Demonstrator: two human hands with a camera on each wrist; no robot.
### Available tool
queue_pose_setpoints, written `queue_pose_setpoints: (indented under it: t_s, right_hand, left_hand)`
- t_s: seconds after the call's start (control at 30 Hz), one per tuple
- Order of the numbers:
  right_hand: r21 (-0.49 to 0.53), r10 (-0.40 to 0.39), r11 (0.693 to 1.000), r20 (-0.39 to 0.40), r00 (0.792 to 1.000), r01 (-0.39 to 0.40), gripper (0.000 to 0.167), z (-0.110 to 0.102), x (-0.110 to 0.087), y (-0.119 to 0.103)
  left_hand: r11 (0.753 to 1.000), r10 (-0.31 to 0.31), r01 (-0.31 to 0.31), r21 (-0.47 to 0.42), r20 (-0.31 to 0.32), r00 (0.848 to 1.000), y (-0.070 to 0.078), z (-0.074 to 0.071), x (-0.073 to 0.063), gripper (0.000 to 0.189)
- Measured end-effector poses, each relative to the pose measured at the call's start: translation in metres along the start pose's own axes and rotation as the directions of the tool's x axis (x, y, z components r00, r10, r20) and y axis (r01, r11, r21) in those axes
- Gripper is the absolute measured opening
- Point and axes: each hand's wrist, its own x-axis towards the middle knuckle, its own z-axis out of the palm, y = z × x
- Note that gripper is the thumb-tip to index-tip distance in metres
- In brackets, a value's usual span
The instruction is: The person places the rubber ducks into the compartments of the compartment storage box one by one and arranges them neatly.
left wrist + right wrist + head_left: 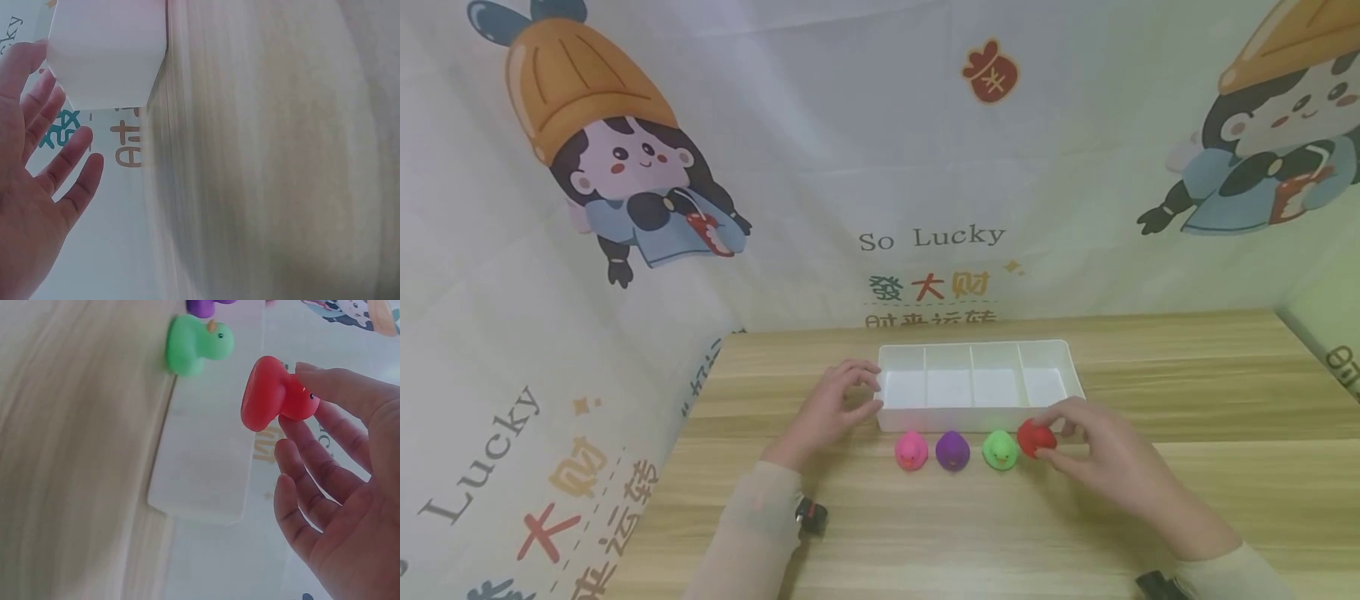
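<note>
My right hand (1105, 450) pinches a red rubber duck (272, 397) by its head between thumb and fingers. In the right wrist view the duck is held tilted, its flat base in plain sight. A white tray with four compartments (970, 419) stands behind a row of ducks. At the tray's left end is my left hand (37, 169), its fingers spread and loosely bent, with a fingertip touching or nearly touching the wall. A pink duck (912, 451), a purple duck (952, 451) and a green duck (1000, 450) sit along the tray's front side.
The wooden table (925, 533) meets a printed cloth (820, 167) hanging behind it and along the left. Each wrist wears a dark device, such as the one on the left wrist (812, 517). No ducks show inside the tray's compartments.
</note>
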Motion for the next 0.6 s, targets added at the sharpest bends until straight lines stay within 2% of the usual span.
queue_pose_setpoints:
  t_s: [0.37,0.6]
  right_hand:
    - [0.013,-0.035,0.999,-0.007,0.999,0.035,0.03,-0.003,0.014,-0.012]
    - [0.023,-0.056,0.998,-0.02,0.998,0.056,0.03,0.0,0.023,-0.017]
  left_hand:
    - [1.0,0.014,-0.014,-0.004,-0.008,1.0,-0.002,0.002,-0.001,0.021]
    - [1.0,0.0,0.0,-0.012,0.004,1.0,-0.003,0.002,-0.001,0.022]
